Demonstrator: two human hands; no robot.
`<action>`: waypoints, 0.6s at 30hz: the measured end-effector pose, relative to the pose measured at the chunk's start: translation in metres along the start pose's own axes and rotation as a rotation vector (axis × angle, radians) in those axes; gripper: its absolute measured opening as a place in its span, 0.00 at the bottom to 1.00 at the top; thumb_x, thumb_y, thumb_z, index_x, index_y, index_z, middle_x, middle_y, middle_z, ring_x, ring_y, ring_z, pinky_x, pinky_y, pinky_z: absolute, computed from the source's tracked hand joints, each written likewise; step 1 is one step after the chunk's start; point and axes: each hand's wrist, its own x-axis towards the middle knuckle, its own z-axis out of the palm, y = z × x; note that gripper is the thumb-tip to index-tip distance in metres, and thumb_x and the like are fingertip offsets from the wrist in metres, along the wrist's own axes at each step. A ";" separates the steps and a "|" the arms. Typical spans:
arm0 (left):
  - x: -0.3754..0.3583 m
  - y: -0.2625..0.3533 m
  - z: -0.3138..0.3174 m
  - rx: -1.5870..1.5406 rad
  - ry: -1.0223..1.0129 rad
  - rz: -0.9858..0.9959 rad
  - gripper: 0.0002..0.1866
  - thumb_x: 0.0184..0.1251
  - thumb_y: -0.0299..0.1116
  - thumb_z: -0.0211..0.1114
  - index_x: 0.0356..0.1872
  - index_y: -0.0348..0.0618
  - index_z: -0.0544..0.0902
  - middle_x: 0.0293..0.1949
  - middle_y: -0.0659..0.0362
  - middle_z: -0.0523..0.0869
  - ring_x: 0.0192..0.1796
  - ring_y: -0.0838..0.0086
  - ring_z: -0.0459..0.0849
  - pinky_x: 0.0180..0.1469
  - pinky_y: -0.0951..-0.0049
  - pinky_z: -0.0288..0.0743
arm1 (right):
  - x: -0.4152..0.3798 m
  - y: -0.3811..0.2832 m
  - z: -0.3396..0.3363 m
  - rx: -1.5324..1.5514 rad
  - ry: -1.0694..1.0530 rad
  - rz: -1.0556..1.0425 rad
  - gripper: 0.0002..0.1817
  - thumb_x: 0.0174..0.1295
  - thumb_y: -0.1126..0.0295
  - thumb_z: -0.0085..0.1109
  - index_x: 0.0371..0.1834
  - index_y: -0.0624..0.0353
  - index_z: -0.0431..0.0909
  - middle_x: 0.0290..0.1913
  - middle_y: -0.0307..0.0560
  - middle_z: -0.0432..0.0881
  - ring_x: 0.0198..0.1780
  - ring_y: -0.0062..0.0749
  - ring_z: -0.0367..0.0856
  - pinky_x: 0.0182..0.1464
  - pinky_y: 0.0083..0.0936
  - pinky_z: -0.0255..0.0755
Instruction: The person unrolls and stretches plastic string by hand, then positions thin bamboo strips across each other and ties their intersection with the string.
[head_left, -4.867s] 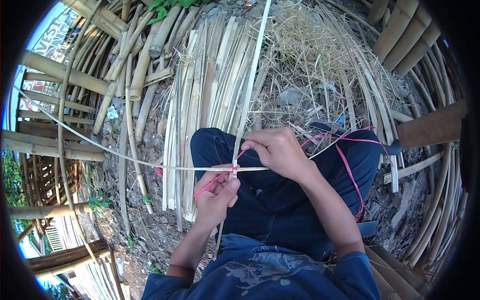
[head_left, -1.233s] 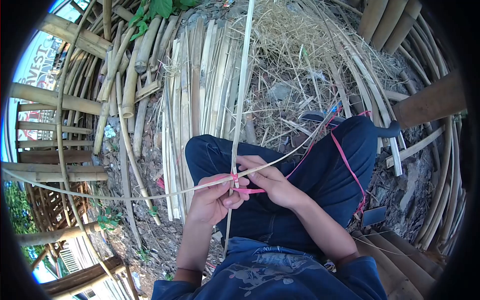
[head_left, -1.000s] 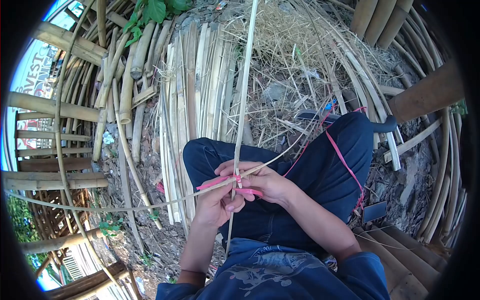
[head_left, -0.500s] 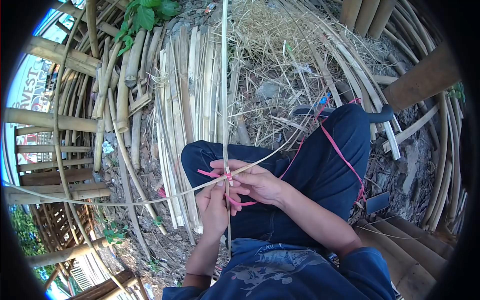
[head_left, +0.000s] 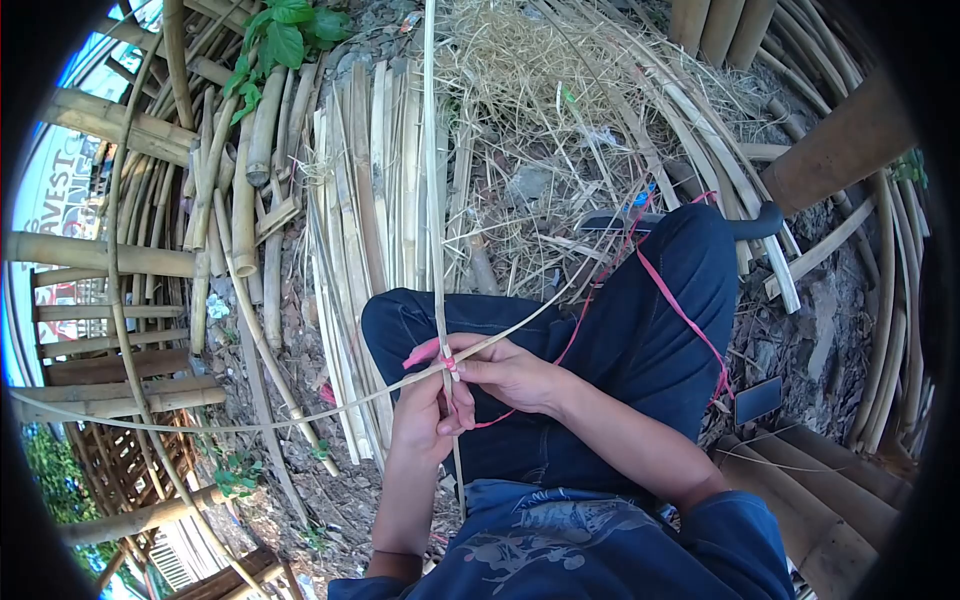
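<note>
A long upright bamboo strip (head_left: 433,200) and a thin curved bamboo strip (head_left: 270,427) cross in front of my lap. Pink plastic string (head_left: 688,312) is wrapped round their crossing, with a short loose end sticking out to the left. My right hand (head_left: 510,376) pinches the crossing from the right, thumb on the wrapped string. Just below, my left hand (head_left: 422,415) is closed around the upright strip, its fingers curled at the string's lower part. From there the string trails over my right knee. Fingers hide part of the wrapping.
Split bamboo slats (head_left: 355,220) lie on the ground ahead, beside a heap of dry shavings (head_left: 530,70). A dark phone-like slab (head_left: 758,400) rests at my right. Bamboo poles (head_left: 820,490) lie near my right elbow, and a bamboo frame (head_left: 110,255) stands at left.
My left hand has moved up and its fingers have curled in closer to the crossing. The crossing and upright strip have shifted slightly left, and the string's loose end now lies nearer my fingers.
</note>
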 end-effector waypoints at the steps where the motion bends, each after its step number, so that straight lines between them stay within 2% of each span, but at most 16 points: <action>1: 0.001 -0.002 -0.002 -0.001 0.000 0.000 0.22 0.74 0.37 0.48 0.19 0.38 0.77 0.13 0.55 0.78 0.10 0.76 0.73 0.09 0.82 0.58 | -0.001 0.001 -0.001 0.000 0.000 0.001 0.24 0.71 0.62 0.53 0.66 0.63 0.68 0.32 0.37 0.81 0.37 0.17 0.80 0.48 0.19 0.71; 3: 0.004 -0.004 -0.006 -0.011 0.009 -0.028 0.21 0.73 0.37 0.48 0.19 0.38 0.78 0.12 0.53 0.77 0.10 0.76 0.71 0.09 0.82 0.58 | -0.003 0.006 -0.005 0.073 -0.024 -0.019 0.18 0.70 0.63 0.55 0.57 0.63 0.73 0.49 0.45 0.77 0.49 0.23 0.77 0.53 0.25 0.71; 4: 0.004 -0.003 -0.008 -0.011 0.009 -0.028 0.21 0.73 0.37 0.48 0.19 0.38 0.78 0.12 0.53 0.77 0.10 0.76 0.71 0.09 0.82 0.58 | -0.002 0.009 -0.005 0.073 -0.024 -0.019 0.18 0.70 0.63 0.55 0.57 0.63 0.73 0.49 0.45 0.77 0.49 0.23 0.77 0.53 0.25 0.71; 6: 0.006 0.000 -0.011 -0.131 -0.088 -0.098 0.20 0.72 0.36 0.49 0.21 0.37 0.79 0.12 0.53 0.78 0.09 0.77 0.70 0.10 0.82 0.59 | 0.001 0.016 -0.002 0.149 0.070 -0.138 0.13 0.70 0.66 0.55 0.52 0.62 0.74 0.40 0.41 0.79 0.41 0.22 0.79 0.51 0.24 0.72; 7: 0.006 0.002 -0.011 -0.131 -0.088 -0.099 0.20 0.72 0.36 0.49 0.21 0.37 0.79 0.12 0.53 0.78 0.09 0.77 0.70 0.10 0.82 0.59 | 0.001 0.017 0.000 0.150 0.071 -0.137 0.13 0.70 0.66 0.55 0.52 0.62 0.74 0.40 0.41 0.79 0.41 0.22 0.79 0.51 0.24 0.72; 9: 0.005 0.007 -0.008 -0.202 -0.097 -0.168 0.20 0.72 0.36 0.48 0.21 0.37 0.79 0.11 0.53 0.77 0.09 0.78 0.68 0.10 0.82 0.58 | 0.001 0.018 0.003 0.070 0.141 -0.186 0.10 0.70 0.68 0.54 0.50 0.60 0.74 0.34 0.38 0.77 0.35 0.20 0.78 0.46 0.21 0.73; 13: 0.002 0.001 -0.009 -0.117 -0.026 -0.098 0.19 0.72 0.36 0.47 0.28 0.34 0.81 0.16 0.51 0.78 0.09 0.81 0.64 0.11 0.83 0.54 | 0.001 0.018 0.003 0.034 0.182 -0.190 0.09 0.71 0.68 0.52 0.48 0.60 0.74 0.35 0.39 0.76 0.35 0.19 0.77 0.40 0.18 0.73; 15: -0.004 0.004 -0.001 -0.009 -0.082 0.036 0.18 0.73 0.37 0.46 0.41 0.31 0.80 0.25 0.49 0.81 0.10 0.82 0.61 0.12 0.83 0.52 | -0.002 0.009 0.003 0.286 0.142 -0.063 0.08 0.71 0.68 0.51 0.47 0.59 0.73 0.33 0.39 0.75 0.35 0.16 0.76 0.33 0.15 0.71; 16: -0.009 0.006 0.002 -0.008 -0.080 0.036 0.18 0.73 0.37 0.46 0.41 0.31 0.80 0.25 0.49 0.81 0.10 0.82 0.61 0.12 0.83 0.52 | -0.001 0.006 0.008 0.305 0.236 -0.112 0.08 0.72 0.66 0.49 0.45 0.59 0.74 0.32 0.40 0.75 0.37 0.21 0.77 0.37 0.21 0.72; 18: -0.016 0.008 0.006 0.090 0.009 0.181 0.20 0.75 0.39 0.44 0.52 0.30 0.75 0.33 0.48 0.81 0.12 0.82 0.62 0.14 0.83 0.53 | -0.001 -0.001 0.009 0.323 0.239 -0.155 0.08 0.72 0.66 0.49 0.44 0.58 0.74 0.32 0.41 0.75 0.38 0.23 0.77 0.40 0.24 0.73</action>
